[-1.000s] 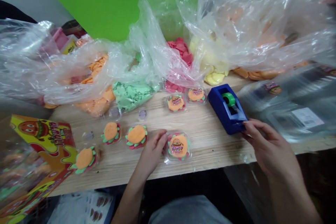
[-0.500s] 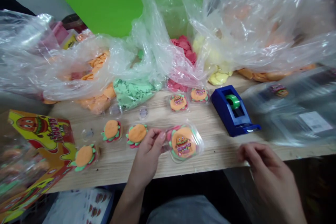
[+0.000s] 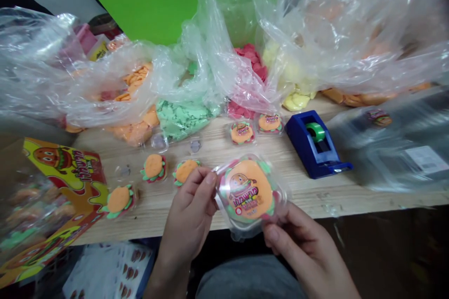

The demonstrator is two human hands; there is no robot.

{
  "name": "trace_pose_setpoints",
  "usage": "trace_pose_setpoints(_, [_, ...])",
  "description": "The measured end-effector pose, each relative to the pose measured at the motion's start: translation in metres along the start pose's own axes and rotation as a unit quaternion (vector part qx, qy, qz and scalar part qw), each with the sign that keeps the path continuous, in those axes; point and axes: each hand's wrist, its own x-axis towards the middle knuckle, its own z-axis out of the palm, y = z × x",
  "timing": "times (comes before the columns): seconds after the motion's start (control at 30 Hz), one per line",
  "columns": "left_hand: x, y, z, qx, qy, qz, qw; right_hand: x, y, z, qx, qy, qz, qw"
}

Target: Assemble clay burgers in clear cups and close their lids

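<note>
A clear plastic clamshell pack [image 3: 250, 191] with a burger-shaped candy inside and a printed label on top is held up over the table's front edge. My left hand [image 3: 194, 210] pinches its left side between thumb and fingers. At its lower right corner, my right hand [image 3: 298, 238] grips it too. Just left of the pack an unlidded burger candy [image 3: 185, 172] sits in its tray, partly behind my left fingers. Two more burger candies stand further left, one orange-topped [image 3: 153, 167] and one near the box [image 3: 119, 200]. Two labelled packs [image 3: 242, 132] lie behind.
A blue tape dispenser [image 3: 312, 145] with green tape stands to the right, beside clear plastic packaging [image 3: 396, 149]. Open bags of green [image 3: 182, 117], red [image 3: 250, 60] and yellow pieces [image 3: 298, 98] line the back. A printed display box [image 3: 66, 168] holds packs at left; a sticker sheet [image 3: 101, 273] lies below.
The labelled pack has been raised off the table towards me. My right hand has come in from the right and taken hold of its corner; my left hand keeps its grip.
</note>
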Motion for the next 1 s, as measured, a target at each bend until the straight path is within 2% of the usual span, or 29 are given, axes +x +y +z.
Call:
trace_pose_setpoints(0.1, [0.003, -0.004, -0.003, -0.013, -0.014, -0.046, 0.999, 0.0, -0.005, -0.004, -0.059, -0.037, -0.015, 0.997])
trace_pose_setpoints(0.2, [0.005, -0.007, -0.005, -0.018, -0.014, -0.037, 0.999, 0.003, -0.004, -0.005, -0.127, -0.006, -0.044, 0.991])
trace_pose_setpoints(0.3, [0.005, -0.006, -0.004, -0.015, -0.018, -0.027, 0.999, 0.007, 0.005, -0.003, -0.211, 0.035, -0.098, 0.972])
trace_pose_setpoints(0.37, [0.007, -0.006, -0.002, -0.011, -0.023, -0.03, 0.999, 0.01, 0.013, -0.002, -0.266, 0.135, -0.165, 0.94])
trace_pose_setpoints(0.43, [0.009, -0.007, -0.001, -0.005, -0.024, -0.046, 0.999, 0.014, 0.02, -0.001, -0.294, 0.264, -0.269, 0.878])
trace_pose_setpoints(0.47, [0.011, -0.009, -0.001, 0.007, -0.029, -0.056, 0.998, 0.016, 0.022, -0.001, -0.312, 0.303, -0.324, 0.84])
trace_pose_setpoints(0.5, [0.013, -0.011, -0.002, 0.026, -0.04, -0.068, 0.997, 0.018, 0.023, -0.002, -0.338, 0.306, -0.374, 0.808])
trace_pose_setpoints(0.53, [0.015, -0.014, -0.003, 0.049, -0.052, -0.081, 0.994, 0.02, 0.023, -0.003, -0.37, 0.276, -0.418, 0.783])
trace_pose_setpoints(0.6, [0.018, -0.019, -0.005, 0.104, -0.079, -0.098, 0.987, 0.024, 0.021, -0.007, -0.424, 0.169, -0.489, 0.744])
trace_pose_setpoints(0.67, [0.021, -0.024, -0.007, 0.158, -0.096, -0.103, 0.977, 0.026, 0.021, -0.012, -0.43, 0.095, -0.527, 0.727])
trace_pose_setpoints(0.77, [0.023, -0.028, -0.01, 0.233, -0.12, -0.079, 0.962, 0.031, 0.032, -0.023, -0.417, 0.079, -0.543, 0.725])
trace_pose_setpoints(0.83, [0.025, -0.027, -0.013, 0.324, -0.147, -0.023, 0.934, 0.034, 0.044, -0.032, -0.432, 0.08, -0.54, 0.718])
trace_pose_setpoints(0.87, [0.028, -0.025, -0.016, 0.394, -0.149, 0.027, 0.906, 0.036, 0.052, -0.036, -0.443, 0.077, -0.538, 0.713])
trace_pose_setpoints(0.93, [0.04, -0.018, -0.026, 0.54, -0.106, 0.146, 0.822, 0.04, 0.065, -0.046, -0.463, 0.086, -0.534, 0.703])
trace_pose_setpoints(1.0, [0.06, -0.007, -0.04, 0.631, -0.033, 0.235, 0.739, 0.045, 0.076, -0.054, -0.487, 0.098, -0.528, 0.689])
